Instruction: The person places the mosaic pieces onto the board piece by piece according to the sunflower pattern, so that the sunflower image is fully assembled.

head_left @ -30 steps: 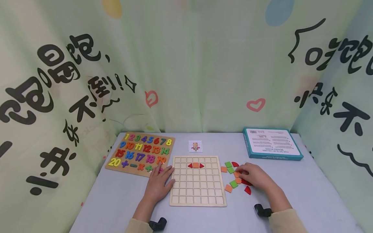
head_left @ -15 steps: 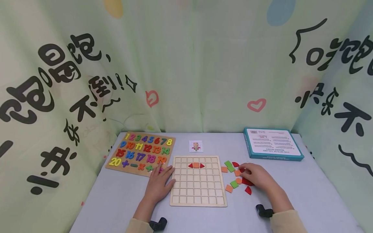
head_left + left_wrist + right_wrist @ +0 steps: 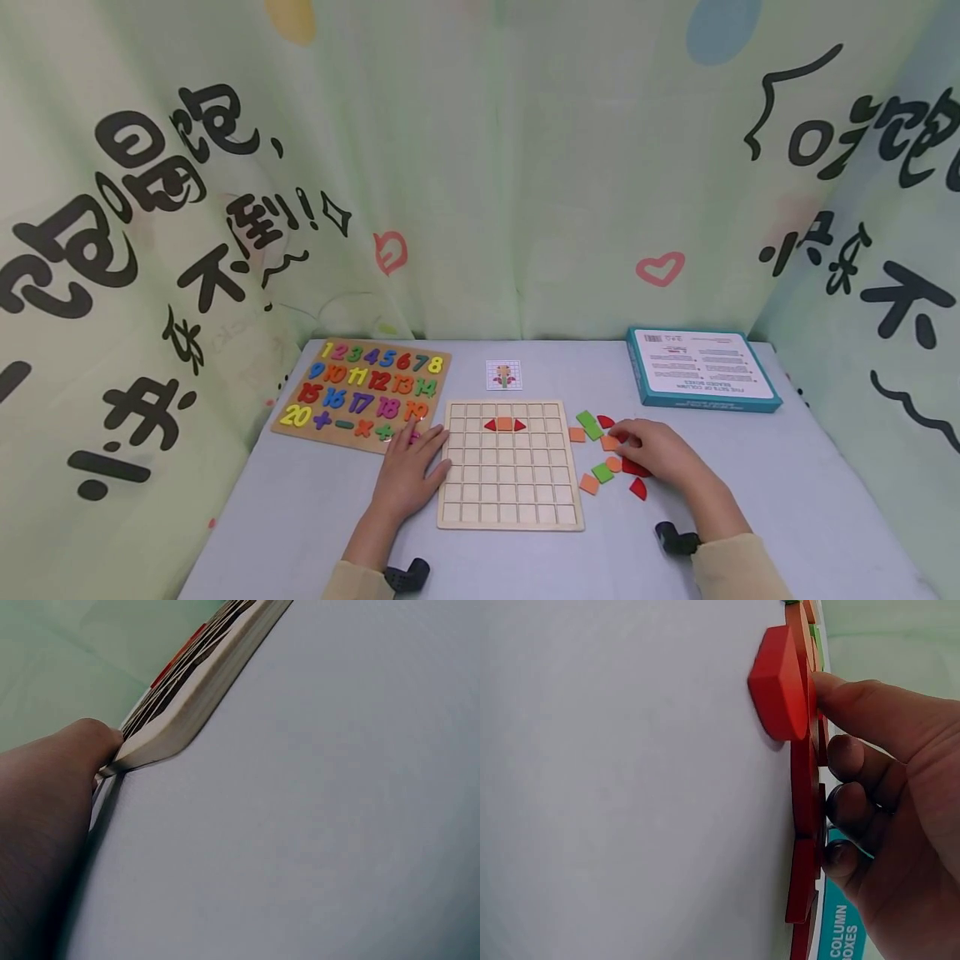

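My left hand lies with fingers extended over the lower right corner of the number board, thumb against the left edge of the wooden grid board. Its thumb meets the board's corner in the left wrist view. On the grid, an orange square sits between two red triangles. At the loose pieces right of the grid, my right hand has bent fingers, with fingertips by an orange square and red pieces. I cannot tell whether it pinches one. A red quarter-round piece lies in front of its thumb.
Green pieces, an orange disc and more orange squares lie beside the grid board. A small pattern card is behind it. The teal box lies at the back right. A curtain surrounds the table.
Two green pieces beside my right hand have come together, end to end. The right hand has shifted slightly among the loose pieces. My left hand has stayed in place.
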Tool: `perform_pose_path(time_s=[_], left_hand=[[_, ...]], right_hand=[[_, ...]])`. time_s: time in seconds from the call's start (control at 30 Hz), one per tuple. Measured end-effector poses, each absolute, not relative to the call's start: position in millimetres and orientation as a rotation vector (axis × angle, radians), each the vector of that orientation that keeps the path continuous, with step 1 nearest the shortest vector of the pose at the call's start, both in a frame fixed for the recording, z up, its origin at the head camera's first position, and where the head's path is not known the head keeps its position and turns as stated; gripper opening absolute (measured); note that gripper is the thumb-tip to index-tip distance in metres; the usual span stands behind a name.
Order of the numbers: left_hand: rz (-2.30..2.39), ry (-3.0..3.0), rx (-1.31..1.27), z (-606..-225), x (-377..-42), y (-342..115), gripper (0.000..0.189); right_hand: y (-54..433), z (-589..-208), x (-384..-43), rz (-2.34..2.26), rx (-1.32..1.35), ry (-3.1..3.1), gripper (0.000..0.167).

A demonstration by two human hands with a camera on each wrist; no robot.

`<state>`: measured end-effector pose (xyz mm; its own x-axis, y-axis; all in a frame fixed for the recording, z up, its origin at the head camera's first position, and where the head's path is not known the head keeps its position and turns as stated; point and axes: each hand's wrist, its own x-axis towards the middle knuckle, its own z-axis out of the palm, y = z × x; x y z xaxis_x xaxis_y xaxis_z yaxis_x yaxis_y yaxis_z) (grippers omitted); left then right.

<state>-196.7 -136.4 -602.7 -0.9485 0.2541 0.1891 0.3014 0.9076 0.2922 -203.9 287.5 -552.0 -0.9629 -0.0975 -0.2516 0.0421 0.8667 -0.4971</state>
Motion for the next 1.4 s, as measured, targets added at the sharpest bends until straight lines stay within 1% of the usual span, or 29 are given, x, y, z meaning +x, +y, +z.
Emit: perform_pose_path(time_s=[0.3, 0.97, 1.27, 1.4], left_hand=[[-0.48, -2.905, -0.423, -604.8, -197.7, -135.8, 0.054], [-0.451, -2.916, -0.426, -605.6, -197.9, -135.1, 0.054], [-0.461, -2.913, -0.423, -602.8, -197.3, -134.9, 0.054], [-0.471, -2.917, -0.422, -603.7, -197.8, -135.1, 0.054]], right_hand=[[288.1, -555.3, -204.6, -0.782, -0.019, 2.759, 0.044], [287.1, -551.4, -204.2, -0.79, -0.029, 2.763, 0.043], [288.2, -548.1, -202.5, -0.783, 0.009, 2.771, 0.041], [287.6, -546.6, -202.1, -0.801, -0.024, 2.767, 0.032]])
